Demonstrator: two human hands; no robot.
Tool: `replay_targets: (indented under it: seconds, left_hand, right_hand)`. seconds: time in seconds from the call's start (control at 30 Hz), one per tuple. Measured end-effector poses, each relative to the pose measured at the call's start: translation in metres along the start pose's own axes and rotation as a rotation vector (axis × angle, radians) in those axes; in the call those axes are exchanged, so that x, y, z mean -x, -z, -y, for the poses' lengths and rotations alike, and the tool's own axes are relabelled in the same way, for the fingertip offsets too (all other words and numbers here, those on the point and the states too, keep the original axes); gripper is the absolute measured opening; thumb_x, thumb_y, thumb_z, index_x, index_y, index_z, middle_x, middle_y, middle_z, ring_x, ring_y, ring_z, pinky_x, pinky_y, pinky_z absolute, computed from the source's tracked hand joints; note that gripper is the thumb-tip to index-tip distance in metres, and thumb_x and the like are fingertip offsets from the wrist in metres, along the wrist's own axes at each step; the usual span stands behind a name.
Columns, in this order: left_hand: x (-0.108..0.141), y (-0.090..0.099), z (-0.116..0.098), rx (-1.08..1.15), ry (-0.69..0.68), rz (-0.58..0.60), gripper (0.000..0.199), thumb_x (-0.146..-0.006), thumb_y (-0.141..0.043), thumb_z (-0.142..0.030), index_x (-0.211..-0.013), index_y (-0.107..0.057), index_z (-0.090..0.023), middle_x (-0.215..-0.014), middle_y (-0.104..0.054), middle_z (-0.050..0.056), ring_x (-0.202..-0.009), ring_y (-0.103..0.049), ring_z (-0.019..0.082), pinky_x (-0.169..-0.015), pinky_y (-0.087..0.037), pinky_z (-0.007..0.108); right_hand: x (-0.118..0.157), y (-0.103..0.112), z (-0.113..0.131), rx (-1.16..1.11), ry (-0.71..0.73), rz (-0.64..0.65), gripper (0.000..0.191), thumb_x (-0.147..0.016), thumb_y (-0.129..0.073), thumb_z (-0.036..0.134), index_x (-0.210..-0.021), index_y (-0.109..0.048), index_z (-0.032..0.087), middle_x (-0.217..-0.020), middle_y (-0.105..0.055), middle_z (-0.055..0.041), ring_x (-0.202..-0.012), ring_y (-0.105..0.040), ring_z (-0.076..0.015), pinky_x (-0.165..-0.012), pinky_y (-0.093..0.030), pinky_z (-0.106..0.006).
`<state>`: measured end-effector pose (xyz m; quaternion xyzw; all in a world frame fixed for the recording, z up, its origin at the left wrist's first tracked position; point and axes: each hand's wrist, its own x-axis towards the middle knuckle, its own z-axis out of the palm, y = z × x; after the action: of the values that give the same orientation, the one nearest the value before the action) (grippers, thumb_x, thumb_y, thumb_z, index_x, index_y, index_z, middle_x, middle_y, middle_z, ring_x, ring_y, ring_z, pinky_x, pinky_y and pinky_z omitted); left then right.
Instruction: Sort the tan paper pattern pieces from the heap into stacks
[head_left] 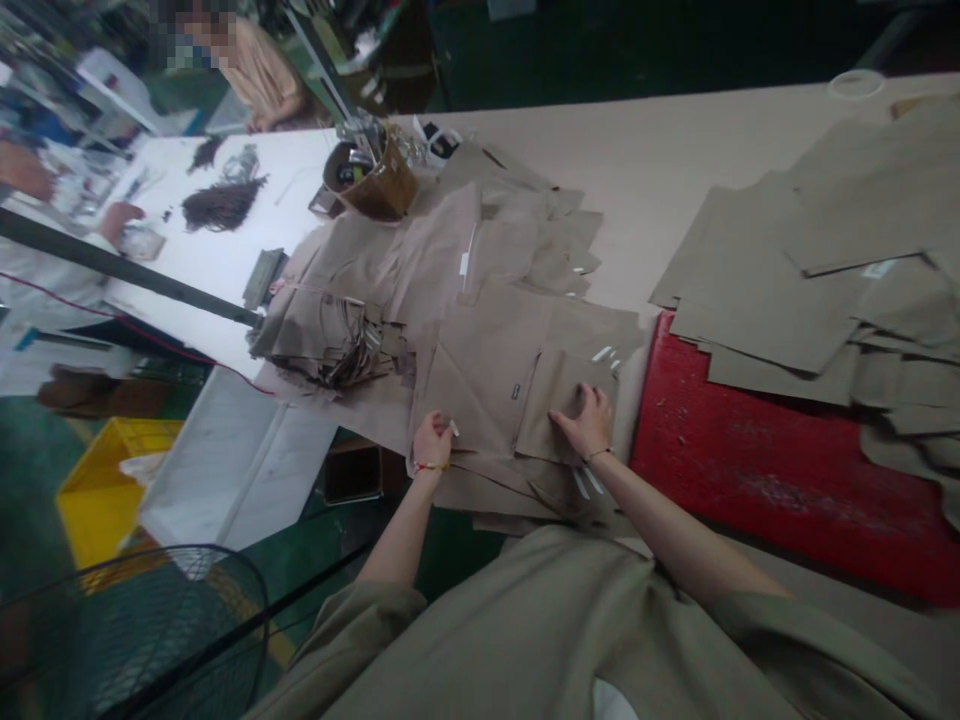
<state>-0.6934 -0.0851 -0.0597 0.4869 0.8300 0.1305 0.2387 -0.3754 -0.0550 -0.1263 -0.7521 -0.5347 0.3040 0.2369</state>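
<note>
- Right hand: thumb and fingers part-spread, resting on the folded taupe cloth piece, which extends leftward and outward from beneath it.
- Left hand: farther from that piece, fingers curled beside a small white tag (whether gripped, I cannot tell).

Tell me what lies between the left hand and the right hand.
Between the left hand and right hand, the head view shows brown cloth, with the left edge of a smaller piece crossing the stretch.
</note>
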Motion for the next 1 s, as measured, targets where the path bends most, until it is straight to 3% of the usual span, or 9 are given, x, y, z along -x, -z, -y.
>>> replay_targets:
  seconds: [0.2, 0.37, 0.5, 0.57, 0.67, 0.73, 0.8, 0.9, 1.0]
  left_hand:
    - [-0.002, 0.004, 0.007, -0.068, -0.162, 0.105, 0.031, -0.085, -0.067, -0.013, -0.115, -0.071, -0.015, -0.107, -0.071, 0.009, -0.088, -0.067, 0.016, -0.092, -0.052, 0.031]
    - [-0.013, 0.013, 0.016, -0.128, -0.438, 0.293, 0.046, -0.079, -0.066, -0.005, -0.123, -0.069, -0.017, -0.107, -0.067, 0.007, -0.093, -0.064, 0.015, -0.091, -0.053, 0.028]
    - [-0.018, 0.017, 0.022, -0.260, -0.551, 0.335, 0.015, -0.090, -0.066, -0.019, -0.103, -0.074, -0.018, -0.108, -0.066, 0.007, -0.098, -0.063, 0.017, -0.091, -0.051, 0.029]
    - [-0.019, 0.018, 0.021, -0.341, -0.595, 0.355, 0.013, -0.094, -0.062, -0.024, -0.096, -0.075, -0.020, -0.110, -0.066, 0.007, -0.101, -0.063, 0.017, -0.092, -0.050, 0.029]
    - [-0.024, 0.021, 0.019, -0.368, -0.687, 0.431, 0.016, -0.091, -0.068, -0.026, -0.106, -0.072, -0.021, -0.112, -0.066, 0.007, -0.105, -0.062, 0.018, -0.093, -0.049, 0.029]
    - [-0.028, 0.022, 0.020, -0.308, -0.661, 0.427, 0.032, -0.083, -0.077, -0.025, -0.113, -0.069, -0.018, -0.112, -0.065, 0.007, -0.100, -0.063, 0.018, -0.090, -0.051, 0.028]
    - [-0.032, 0.022, 0.023, -0.211, -0.568, 0.341, 0.040, -0.080, -0.079, -0.022, -0.117, -0.067, -0.016, -0.111, -0.065, 0.008, -0.093, -0.064, 0.016, -0.087, -0.052, 0.028]
    - [-0.035, 0.019, 0.029, -0.126, -0.493, 0.228, 0.032, -0.085, -0.072, -0.017, -0.116, -0.070, -0.014, -0.105, -0.067, 0.008, -0.087, -0.064, 0.015, -0.085, -0.052, 0.028]
    - [-0.032, 0.013, 0.032, -0.166, -0.495, 0.209, 0.025, -0.087, -0.071, -0.018, -0.111, -0.075, -0.016, -0.097, -0.068, 0.006, -0.084, -0.063, 0.015, -0.084, -0.052, 0.029]
  right_hand:
    - [0.001, -0.001, -0.011, 0.006, 0.026, -0.004, 0.092, -0.074, -0.068, 0.064, -0.147, -0.047, 0.013, -0.152, -0.034, -0.0237, -0.138, -0.036, -0.0393, -0.114, -0.033, -0.053]
    - [0.003, -0.001, -0.012, 0.019, 0.042, -0.004, 0.091, -0.074, -0.071, 0.060, -0.148, -0.048, 0.012, -0.151, -0.036, -0.0235, -0.138, -0.036, -0.0379, -0.116, -0.032, -0.050]
    - [0.005, -0.001, -0.011, 0.021, 0.033, 0.004, 0.090, -0.075, -0.071, 0.058, -0.148, -0.048, 0.011, -0.152, -0.035, -0.0231, -0.139, -0.036, -0.0369, -0.116, -0.032, -0.048]
    - [0.006, 0.001, -0.011, 0.019, 0.025, 0.008, 0.089, -0.075, -0.071, 0.058, -0.148, -0.049, 0.012, -0.152, -0.035, -0.0226, -0.139, -0.036, -0.0373, -0.115, -0.033, -0.048]
    - [0.006, 0.004, -0.011, 0.017, 0.024, 0.018, 0.089, -0.074, -0.072, 0.056, -0.148, -0.049, 0.012, -0.152, -0.035, -0.0222, -0.138, -0.037, -0.0374, -0.115, -0.034, -0.047]
    - [0.005, 0.005, -0.012, 0.017, 0.023, 0.018, 0.089, -0.074, -0.072, 0.055, -0.148, -0.049, 0.012, -0.151, -0.035, -0.0222, -0.137, -0.038, -0.0377, -0.115, -0.035, -0.047]
    - [0.004, 0.006, -0.014, 0.018, 0.031, 0.013, 0.088, -0.074, -0.072, 0.055, -0.148, -0.050, 0.013, -0.151, -0.035, -0.0219, -0.137, -0.039, -0.0380, -0.115, -0.035, -0.048]
    - [0.003, 0.004, -0.017, 0.016, 0.052, 0.006, 0.086, -0.075, -0.072, 0.057, -0.147, -0.051, 0.013, -0.151, -0.036, -0.0217, -0.136, -0.040, -0.0379, -0.115, -0.034, -0.049]
    - [0.002, 0.001, -0.019, 0.015, 0.058, -0.007, 0.086, -0.075, -0.072, 0.058, -0.146, -0.052, 0.013, -0.151, -0.036, -0.0222, -0.136, -0.040, -0.0383, -0.114, -0.035, -0.050]
